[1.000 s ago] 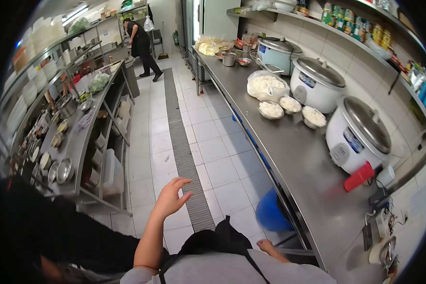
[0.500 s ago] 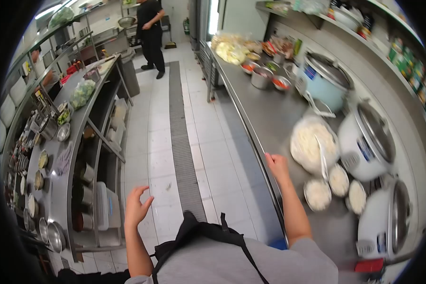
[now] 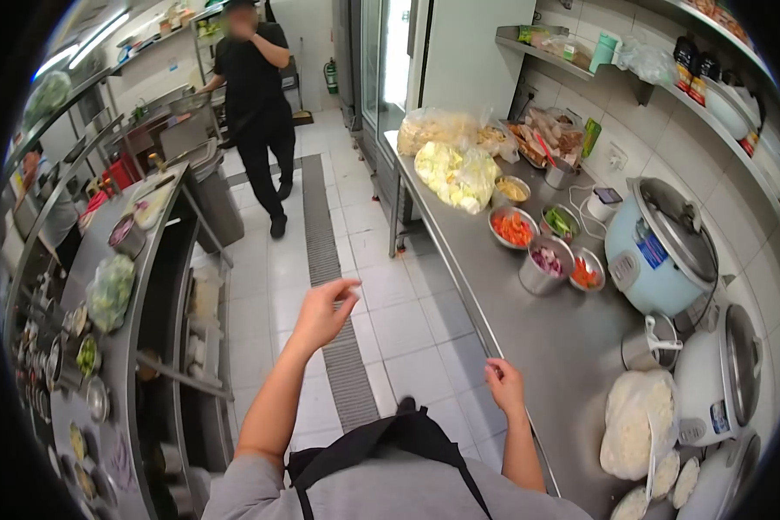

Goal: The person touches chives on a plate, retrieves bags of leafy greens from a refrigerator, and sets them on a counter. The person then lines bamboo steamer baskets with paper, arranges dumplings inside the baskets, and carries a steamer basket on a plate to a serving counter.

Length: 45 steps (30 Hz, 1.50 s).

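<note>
My left hand point(image 3: 325, 314) is raised over the tiled aisle, holding nothing, with its thumb and fingers apart. Close to the front edge of the right-hand steel counter point(image 3: 572, 347) is my right hand point(image 3: 504, 386), fingers curled in and nothing visible in them. On that counter are a metal pot of chopped red onion point(image 3: 546, 264), a bowl of cut tomato or red pepper point(image 3: 511, 228), a bowl of green slices point(image 3: 561, 223) and a bag of chopped cabbage point(image 3: 455, 176). A plastic bag of white rice point(image 3: 637, 425) lies nearer me, beside filled cups.
A co-worker in black point(image 3: 256, 95) stands ahead in the aisle. Large rice cookers point(image 3: 659, 251) line the wall on the right. The left steel counter point(image 3: 178, 186) carries a bag of greens point(image 3: 111, 290) and several bowls. A drain grate point(image 3: 321, 234) runs along the floor.
The view has moved forward along the aisle, so the rice and cookers sit lower. My left hand has risen and swung right; my right hand is lower. The co-worker appears closer, hand at face.
</note>
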Each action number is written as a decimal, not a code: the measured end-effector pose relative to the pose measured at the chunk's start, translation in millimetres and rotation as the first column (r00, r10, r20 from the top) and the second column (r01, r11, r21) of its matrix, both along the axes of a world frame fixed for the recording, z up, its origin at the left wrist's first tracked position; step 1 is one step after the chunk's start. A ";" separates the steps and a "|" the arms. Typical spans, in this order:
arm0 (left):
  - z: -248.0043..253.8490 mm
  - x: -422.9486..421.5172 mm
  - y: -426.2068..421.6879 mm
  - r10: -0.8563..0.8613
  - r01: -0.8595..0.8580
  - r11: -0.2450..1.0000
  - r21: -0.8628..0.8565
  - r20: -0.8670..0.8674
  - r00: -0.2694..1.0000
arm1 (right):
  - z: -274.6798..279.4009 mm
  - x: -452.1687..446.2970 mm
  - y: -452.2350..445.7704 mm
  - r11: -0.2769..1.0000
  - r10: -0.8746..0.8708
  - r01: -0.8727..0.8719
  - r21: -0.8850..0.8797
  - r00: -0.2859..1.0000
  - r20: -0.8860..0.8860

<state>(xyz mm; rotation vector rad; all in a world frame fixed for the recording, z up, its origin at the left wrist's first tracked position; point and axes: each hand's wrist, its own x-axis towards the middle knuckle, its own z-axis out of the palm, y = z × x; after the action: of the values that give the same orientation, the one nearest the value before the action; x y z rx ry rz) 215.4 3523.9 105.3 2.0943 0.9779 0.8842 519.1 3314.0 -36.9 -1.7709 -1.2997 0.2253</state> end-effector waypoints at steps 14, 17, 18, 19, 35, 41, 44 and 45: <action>58.1 180.0 430.7 -0.007 0.018 1.000 -0.022 0.407 0.913 | 88.5 68.6 407.7 0.967 0.250 -0.241 0.084 0.960 -0.122; 76.4 217.2 523.8 0.009 -0.052 0.996 0.072 0.496 0.868 | 101.6 68.5 461.3 0.964 0.263 -0.260 0.056 0.962 -0.069; 88.6 235.8 560.4 -0.010 -0.016 0.999 0.048 0.511 0.860 | 102.7 72.9 476.4 0.978 0.203 -0.197 0.066 0.975 -0.095; 96.7 252.6 596.2 -0.025 0.020 1.000 0.014 0.526 0.850 | 96.6 74.4 481.3 0.989 0.141 -0.134 0.065 0.982 -0.124; 202.9 428.1 867.4 -0.093 -0.042 0.956 0.290 0.436 0.895 | 180.4 174.8 607.1 0.941 -0.284 0.259 0.220 0.954 0.093; 193.9 358.0 887.5 -0.162 -0.077 0.933 0.352 0.599 0.784 | 214.8 214.5 659.0 0.953 -0.270 0.209 0.220 0.915 0.301; 183.7 309.4 926.5 -0.195 -0.185 0.872 0.453 0.668 0.718 | 233.6 230.5 686.3 0.956 -0.281 0.215 0.201 0.868 0.408; 178.0 289.6 941.8 -0.192 -0.157 0.899 0.409 0.689 0.699 | 241.8 233.6 699.9 0.954 -0.285 0.207 0.218 0.854 0.436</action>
<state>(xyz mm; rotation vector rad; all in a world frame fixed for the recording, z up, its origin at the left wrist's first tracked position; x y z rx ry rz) 505.0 4465.7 283.3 1.7899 0.3338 1.8748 752.6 4013.9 204.9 -1.8902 -1.3481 -0.4701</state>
